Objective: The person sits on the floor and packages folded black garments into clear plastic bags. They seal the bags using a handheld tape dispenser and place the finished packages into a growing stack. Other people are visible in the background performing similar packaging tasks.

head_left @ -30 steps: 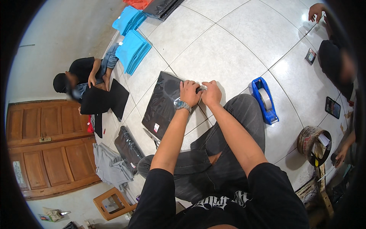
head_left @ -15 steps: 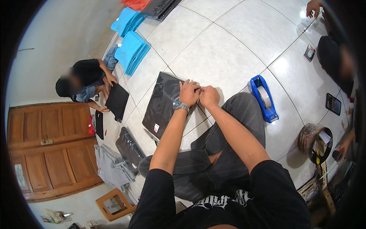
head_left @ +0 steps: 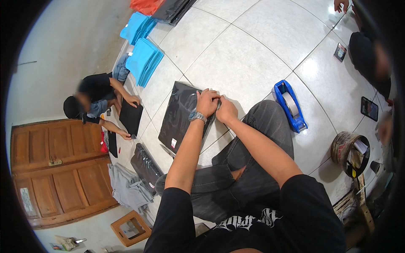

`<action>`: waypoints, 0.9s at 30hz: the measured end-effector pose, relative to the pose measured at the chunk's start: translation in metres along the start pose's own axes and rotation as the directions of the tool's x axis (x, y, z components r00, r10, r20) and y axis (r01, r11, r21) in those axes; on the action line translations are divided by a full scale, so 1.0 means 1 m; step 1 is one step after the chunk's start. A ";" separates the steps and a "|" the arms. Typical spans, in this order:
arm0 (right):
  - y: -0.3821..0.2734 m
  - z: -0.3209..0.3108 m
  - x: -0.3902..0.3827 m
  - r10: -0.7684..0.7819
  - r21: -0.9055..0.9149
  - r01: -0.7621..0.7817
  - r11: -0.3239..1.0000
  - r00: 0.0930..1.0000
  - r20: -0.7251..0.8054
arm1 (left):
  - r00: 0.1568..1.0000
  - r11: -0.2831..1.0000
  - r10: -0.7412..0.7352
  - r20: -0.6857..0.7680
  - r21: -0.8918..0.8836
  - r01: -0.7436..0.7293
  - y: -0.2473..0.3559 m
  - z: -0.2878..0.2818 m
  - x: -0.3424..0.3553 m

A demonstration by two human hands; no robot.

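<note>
I sit on a white tiled floor with a flat black plastic-wrapped package (head_left: pixel 182 116) lying in front of my knees. My left hand (head_left: pixel 206 102), with a silver wristwatch, grips the package's right edge. My right hand (head_left: pixel 226 111) is closed beside it on the same edge, the two hands touching. What lies between the fingers is hidden. A blue tape dispenser (head_left: pixel 290 105) stands on the floor to the right of my hands.
Another person (head_left: pixel 99 99) sits at the left handling a black package (head_left: pixel 130 118). Stacks of blue packages (head_left: pixel 142 61) lie at the top left. More black packages (head_left: pixel 145 166), grey cloth (head_left: pixel 126 189), a round tin (head_left: pixel 349 152), a phone (head_left: pixel 369 108) and a wooden door (head_left: pixel 59 168) surround me.
My hands have stayed on the package's right edge, shifting slightly. The person at the left has leaned over and laid their black package flat on the floor.
</note>
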State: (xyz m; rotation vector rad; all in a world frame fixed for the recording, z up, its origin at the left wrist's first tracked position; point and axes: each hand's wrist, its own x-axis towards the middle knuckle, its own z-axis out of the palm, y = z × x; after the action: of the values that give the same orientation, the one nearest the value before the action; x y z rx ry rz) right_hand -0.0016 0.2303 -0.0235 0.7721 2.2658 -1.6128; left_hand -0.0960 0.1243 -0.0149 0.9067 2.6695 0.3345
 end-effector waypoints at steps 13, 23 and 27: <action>0.018 0.024 0.004 -0.132 -0.076 0.155 0.985 0.960 0.247 | 0.977 0.996 -0.090 -0.195 -0.008 0.090 0.012 0.012 0.008; 0.034 -0.112 -0.123 -0.477 0.066 0.559 0.826 0.758 -0.445 | 0.974 0.999 0.026 -0.223 0.036 -0.018 -0.019 0.031 -0.004; 0.136 -0.203 -0.170 -0.403 -0.336 0.229 0.914 0.618 -0.675 | 0.979 1.000 -0.001 -0.203 0.006 0.002 -0.009 0.030 -0.004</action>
State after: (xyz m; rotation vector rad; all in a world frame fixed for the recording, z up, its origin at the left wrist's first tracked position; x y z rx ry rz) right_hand 0.2335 0.4063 0.0239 1.1711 3.2590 -1.2479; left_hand -0.0878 0.1185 -0.0448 0.9174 2.8570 0.4405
